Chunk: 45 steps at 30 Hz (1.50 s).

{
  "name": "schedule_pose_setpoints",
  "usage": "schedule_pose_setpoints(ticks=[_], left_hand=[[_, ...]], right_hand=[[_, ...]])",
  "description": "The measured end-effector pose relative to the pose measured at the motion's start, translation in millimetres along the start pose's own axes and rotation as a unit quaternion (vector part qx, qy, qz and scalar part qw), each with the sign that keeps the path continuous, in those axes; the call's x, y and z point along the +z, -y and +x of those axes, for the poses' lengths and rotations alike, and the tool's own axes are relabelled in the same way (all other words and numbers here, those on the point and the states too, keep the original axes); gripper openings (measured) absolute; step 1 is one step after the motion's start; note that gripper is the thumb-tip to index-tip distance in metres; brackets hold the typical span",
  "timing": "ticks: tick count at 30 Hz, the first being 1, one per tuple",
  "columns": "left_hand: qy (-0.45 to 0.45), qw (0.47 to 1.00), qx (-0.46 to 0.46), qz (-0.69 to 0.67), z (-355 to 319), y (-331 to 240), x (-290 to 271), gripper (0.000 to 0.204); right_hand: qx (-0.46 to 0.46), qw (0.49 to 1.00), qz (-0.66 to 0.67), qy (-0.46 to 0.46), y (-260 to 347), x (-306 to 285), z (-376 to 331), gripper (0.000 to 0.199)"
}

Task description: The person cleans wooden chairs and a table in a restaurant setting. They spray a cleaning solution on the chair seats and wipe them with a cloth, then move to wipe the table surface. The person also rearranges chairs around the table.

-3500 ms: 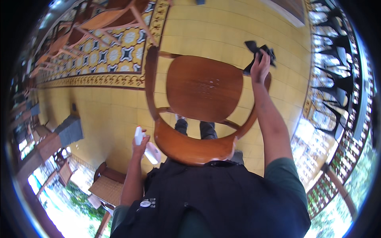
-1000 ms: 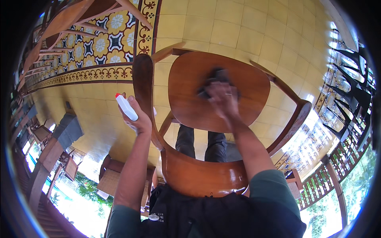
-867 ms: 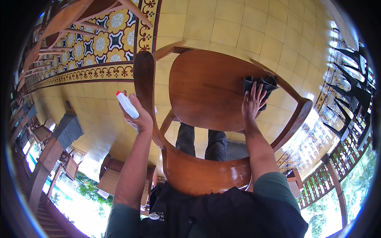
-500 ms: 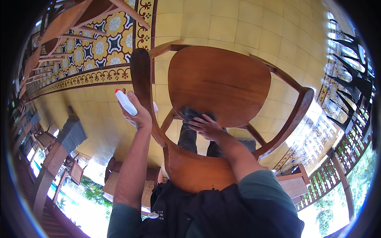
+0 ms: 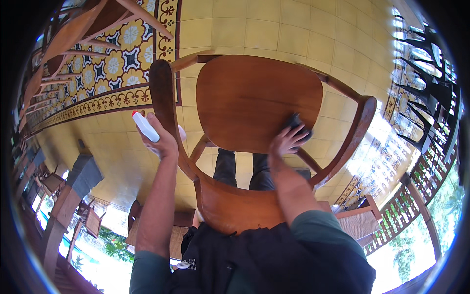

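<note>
A brown wooden armchair (image 5: pixel 259 103) stands before me, its broad seat facing up and its backrest (image 5: pixel 240 208) close against my body. On the seat's near right edge, my right hand (image 5: pixel 286 141) presses a dark cloth (image 5: pixel 299 126) with spread fingers over it. My left hand (image 5: pixel 164 137) is beside the chair's left armrest (image 5: pixel 161 88), wrapped round a white spray bottle (image 5: pixel 147 126) with a red tip. The bottle's lower part is mostly hidden behind the hand and armrest.
Several wooden chairs (image 5: pixel 73 34) line the far left over patterned tiles (image 5: pixel 115 63). Black chair-like frames (image 5: pixel 428 93) stand at the right, near a wooden railing (image 5: pixel 416 206). A post on a grey stone base (image 5: pixel 85 174) rises at the left. Yellow floor tiles (image 5: pixel 264 32) surround the chair.
My right hand has slid the cloth rightward and slightly up, from the seat's near left edge to its near right edge. My left hand still holds the spray bottle beside the armrest.
</note>
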<state>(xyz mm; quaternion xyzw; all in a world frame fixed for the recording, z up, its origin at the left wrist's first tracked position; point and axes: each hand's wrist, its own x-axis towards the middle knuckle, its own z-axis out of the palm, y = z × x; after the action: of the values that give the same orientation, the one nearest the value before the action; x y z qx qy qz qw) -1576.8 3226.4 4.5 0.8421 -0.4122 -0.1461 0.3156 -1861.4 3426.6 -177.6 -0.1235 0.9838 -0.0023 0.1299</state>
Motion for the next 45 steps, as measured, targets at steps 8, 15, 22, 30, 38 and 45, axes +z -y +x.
schedule_pose_setpoints(ticks=[8, 15, 22, 30, 38, 45], left_hand=[[-0.015, 0.997, 0.070, -0.017, 0, 3, 0, 0.049], [-0.015, 0.999, 0.050, -0.008, 1, 2, -3, 0.047], [-0.004, 0.997, 0.053, -0.048, 5, 17, -5, 0.046], [0.301, 0.953, -0.026, -0.022, 38, 48, -64, 0.057], [0.535, 0.843, -0.044, -0.043, 2, 55, -126, 0.051], [0.470, 0.880, -0.036, -0.054, 39, 9, -57, 0.051]], right_hand=[[-0.158, 0.950, -0.062, 0.263, 52, 7, -184, 0.080], [-0.342, 0.704, 0.282, 0.555, 98, -102, -81, 0.032], [-0.296, 0.903, 0.150, 0.272, -25, -300, 45, 0.039], [-0.137, 0.956, -0.025, 0.260, -178, -369, -17, 0.066], [0.081, 0.837, 0.406, 0.359, -135, -311, -98, 0.064], [0.081, 0.811, 0.461, 0.350, -34, -289, -26, 0.051]])
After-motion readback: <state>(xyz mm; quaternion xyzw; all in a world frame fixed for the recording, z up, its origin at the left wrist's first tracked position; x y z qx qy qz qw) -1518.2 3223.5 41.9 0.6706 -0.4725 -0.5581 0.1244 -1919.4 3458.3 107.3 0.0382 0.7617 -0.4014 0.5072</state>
